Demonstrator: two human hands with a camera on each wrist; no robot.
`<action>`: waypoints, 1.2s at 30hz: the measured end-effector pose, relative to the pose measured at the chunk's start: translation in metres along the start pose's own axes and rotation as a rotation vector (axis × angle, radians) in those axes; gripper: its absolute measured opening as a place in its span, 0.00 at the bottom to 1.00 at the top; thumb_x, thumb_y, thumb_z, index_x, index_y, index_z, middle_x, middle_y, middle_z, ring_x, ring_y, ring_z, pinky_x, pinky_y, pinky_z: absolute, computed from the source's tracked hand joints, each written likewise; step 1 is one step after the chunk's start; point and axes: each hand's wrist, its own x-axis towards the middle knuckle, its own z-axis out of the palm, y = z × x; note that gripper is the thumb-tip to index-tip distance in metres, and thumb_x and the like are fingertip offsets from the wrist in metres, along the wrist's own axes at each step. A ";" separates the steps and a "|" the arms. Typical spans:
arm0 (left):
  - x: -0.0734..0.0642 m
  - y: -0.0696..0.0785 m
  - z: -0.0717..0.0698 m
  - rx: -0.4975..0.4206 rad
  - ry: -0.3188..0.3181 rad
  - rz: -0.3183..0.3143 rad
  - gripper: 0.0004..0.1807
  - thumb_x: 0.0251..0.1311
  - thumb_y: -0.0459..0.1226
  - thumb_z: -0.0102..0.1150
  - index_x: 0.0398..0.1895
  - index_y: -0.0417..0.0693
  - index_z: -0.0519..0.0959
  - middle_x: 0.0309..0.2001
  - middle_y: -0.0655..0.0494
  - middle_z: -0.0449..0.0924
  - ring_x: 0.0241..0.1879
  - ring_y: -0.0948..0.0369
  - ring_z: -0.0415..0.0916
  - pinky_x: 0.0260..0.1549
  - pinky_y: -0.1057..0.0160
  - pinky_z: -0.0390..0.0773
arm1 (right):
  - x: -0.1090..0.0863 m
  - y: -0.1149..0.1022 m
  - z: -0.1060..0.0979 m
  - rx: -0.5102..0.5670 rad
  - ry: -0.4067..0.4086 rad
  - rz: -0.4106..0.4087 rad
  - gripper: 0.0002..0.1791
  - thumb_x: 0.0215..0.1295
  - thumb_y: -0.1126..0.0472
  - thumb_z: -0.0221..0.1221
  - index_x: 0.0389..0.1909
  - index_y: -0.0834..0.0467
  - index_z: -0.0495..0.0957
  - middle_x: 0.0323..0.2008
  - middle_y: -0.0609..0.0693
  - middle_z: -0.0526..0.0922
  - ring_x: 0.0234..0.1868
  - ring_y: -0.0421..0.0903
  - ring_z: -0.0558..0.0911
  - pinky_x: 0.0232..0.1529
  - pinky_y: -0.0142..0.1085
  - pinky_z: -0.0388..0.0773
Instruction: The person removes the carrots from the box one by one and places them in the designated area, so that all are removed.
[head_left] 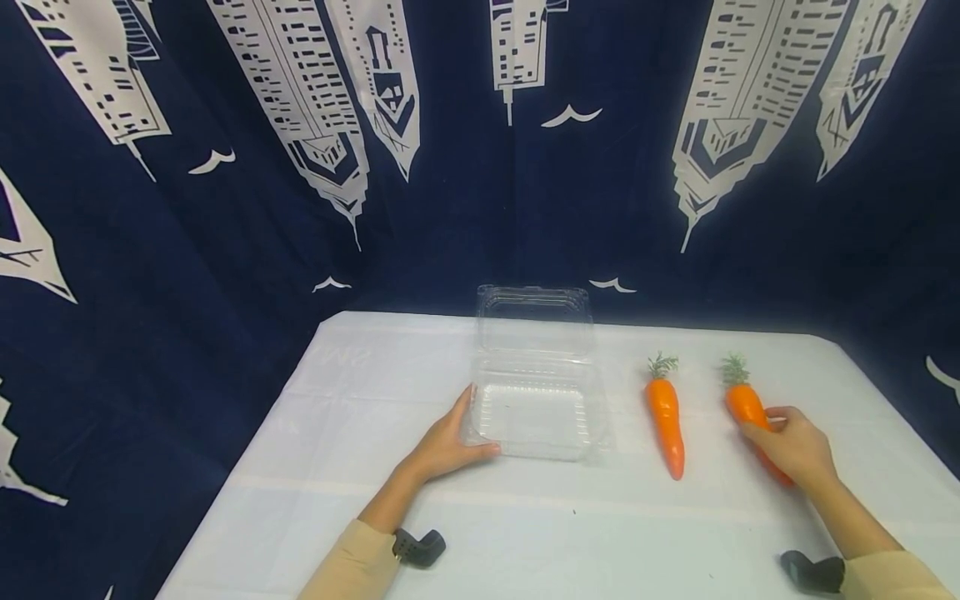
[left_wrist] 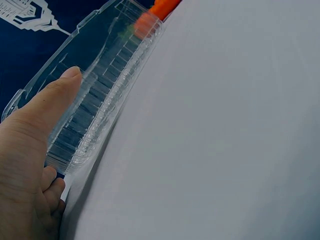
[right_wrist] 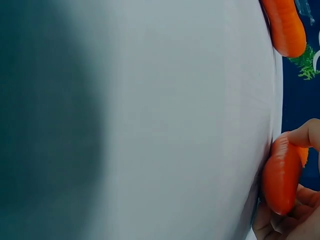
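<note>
A clear plastic clamshell container (head_left: pixel 534 448) stands on the table with its lid (head_left: pixel 534 321) raised at the back. My left hand (head_left: pixel 444 448) grips its left side; in the left wrist view the thumb (left_wrist: pixel 60 90) lies along the clear wall and the other fingers are bent lower down, partly hidden. On the right, my right hand (head_left: pixel 802 450) holds an orange carrot (head_left: pixel 745 405) around its middle, green top pointing away. Thumb and fingers close about this carrot (right_wrist: pixel 282 175) in the right wrist view. A second carrot (head_left: pixel 665 425) lies between the container and the right hand.
A white cloth covers the table (head_left: pixel 570 533). Behind it hangs a dark blue curtain (head_left: pixel 480 217) printed with white buildings and birds. Dark wrist cameras (head_left: pixel 420 548) sit at both sleeves.
</note>
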 end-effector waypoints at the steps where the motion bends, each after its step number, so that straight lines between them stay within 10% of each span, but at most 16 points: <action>1: 0.000 0.000 0.000 0.001 -0.001 -0.002 0.64 0.45 0.61 0.71 0.79 0.51 0.43 0.75 0.42 0.51 0.70 0.40 0.55 0.64 0.38 0.60 | 0.000 0.001 0.000 -0.001 -0.009 0.007 0.41 0.66 0.46 0.57 0.56 0.81 0.59 0.47 0.80 0.70 0.43 0.69 0.74 0.44 0.58 0.77; 27: 0.003 0.000 -0.001 -0.003 -0.032 0.014 0.66 0.43 0.60 0.73 0.79 0.49 0.42 0.75 0.42 0.49 0.70 0.41 0.54 0.65 0.41 0.58 | 0.006 0.006 -0.008 -0.051 -0.131 0.035 0.51 0.65 0.36 0.53 0.60 0.81 0.53 0.50 0.80 0.67 0.43 0.67 0.74 0.43 0.56 0.77; 36: 0.001 -0.012 -0.045 0.130 -0.137 0.020 0.62 0.48 0.49 0.75 0.78 0.44 0.42 0.75 0.40 0.47 0.72 0.44 0.50 0.69 0.46 0.53 | 0.000 -0.010 -0.021 -0.100 -0.056 -0.165 0.45 0.70 0.39 0.51 0.67 0.75 0.55 0.58 0.81 0.61 0.54 0.77 0.64 0.46 0.71 0.68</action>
